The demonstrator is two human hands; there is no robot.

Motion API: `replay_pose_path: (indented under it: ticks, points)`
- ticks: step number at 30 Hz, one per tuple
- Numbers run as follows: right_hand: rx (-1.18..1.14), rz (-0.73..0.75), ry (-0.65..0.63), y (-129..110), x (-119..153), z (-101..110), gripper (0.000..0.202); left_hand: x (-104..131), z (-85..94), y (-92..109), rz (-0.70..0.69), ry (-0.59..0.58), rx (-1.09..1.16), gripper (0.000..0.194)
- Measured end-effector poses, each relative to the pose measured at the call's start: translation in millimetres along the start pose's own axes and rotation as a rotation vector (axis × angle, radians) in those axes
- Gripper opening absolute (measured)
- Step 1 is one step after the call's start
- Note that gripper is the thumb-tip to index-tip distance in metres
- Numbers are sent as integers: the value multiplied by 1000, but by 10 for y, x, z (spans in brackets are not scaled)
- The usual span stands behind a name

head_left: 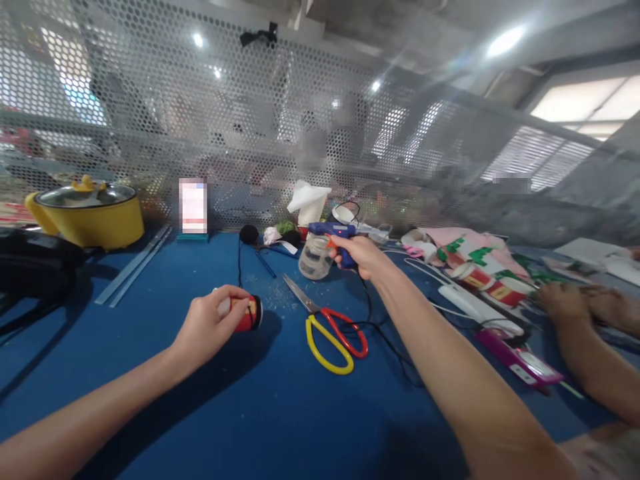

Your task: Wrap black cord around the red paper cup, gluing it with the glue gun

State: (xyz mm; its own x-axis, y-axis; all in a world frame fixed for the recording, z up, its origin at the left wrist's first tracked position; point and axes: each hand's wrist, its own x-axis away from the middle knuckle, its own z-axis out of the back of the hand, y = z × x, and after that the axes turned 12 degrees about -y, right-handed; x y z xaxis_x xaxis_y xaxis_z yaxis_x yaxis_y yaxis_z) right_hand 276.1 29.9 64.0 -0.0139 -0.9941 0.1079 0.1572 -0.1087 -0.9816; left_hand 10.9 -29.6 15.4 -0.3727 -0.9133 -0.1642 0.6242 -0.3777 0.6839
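Note:
My left hand grips a small red cylinder with a dark rim, lying sideways in its fingers above the blue table. A black yarn runs from it back to a black ball. My right hand is wrapped round the handle of a blue glue gun, which points left above a clear jar. Open scissors with one yellow and one red handle lie between my hands, touching neither.
At the left stand a yellow pot and a lit phone; clear sticks lie nearby. On the right are a purple power strip, red paper cups and another person's hands. A perforated screen rises behind.

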Motion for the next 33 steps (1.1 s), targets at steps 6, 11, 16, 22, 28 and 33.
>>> replay_pose_path:
  ticks: [6, 11, 16, 22, 28, 33]
  points:
    - [77, -172, -96, 14, -119, 98, 28, -4, 9, 0, -10, 13, 39, 24]
    - [243, -155, -5, -34, -11, 207, 35, -6, 13, 9, -14, 12, 55, 24]
    - [614, 162, 238, -204, 359, 53, 28, 17, 12, 14, -59, 39, -13, 23]
    - [670, 324, -283, -118, 467, -791, 42, 71, -12, -11, -299, 9, -165, 20]
    - [503, 193, -486, 114, 181, -1205, 35, 56, -48, -93, -557, 78, -353, 14]
    - [248, 198, -451, 180, 210, -1184, 15, 36, -50, -111, -610, 82, -359, 13]
